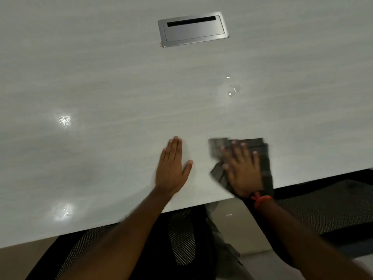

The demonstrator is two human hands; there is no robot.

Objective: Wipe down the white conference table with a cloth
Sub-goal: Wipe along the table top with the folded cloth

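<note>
The white conference table point(121, 87) fills most of the view, its near edge running diagonally from lower left to right. My right hand point(242, 168) lies flat with fingers spread on a dark grey cloth point(262, 150), pressing it onto the tabletop close to the near edge. The cloth looks blurred at its left side. My left hand point(172, 166) rests palm down on the bare table just left of the cloth, fingers together, holding nothing. A small wet patch with droplets point(231, 90) glistens on the table beyond the cloth.
A brushed-metal cable hatch point(193, 29) is set into the tabletop at the far centre. Black mesh chairs point(323, 207) stand under the table's near edge to the right and below my arms point(181, 239). An orange band point(260, 200) circles my right wrist.
</note>
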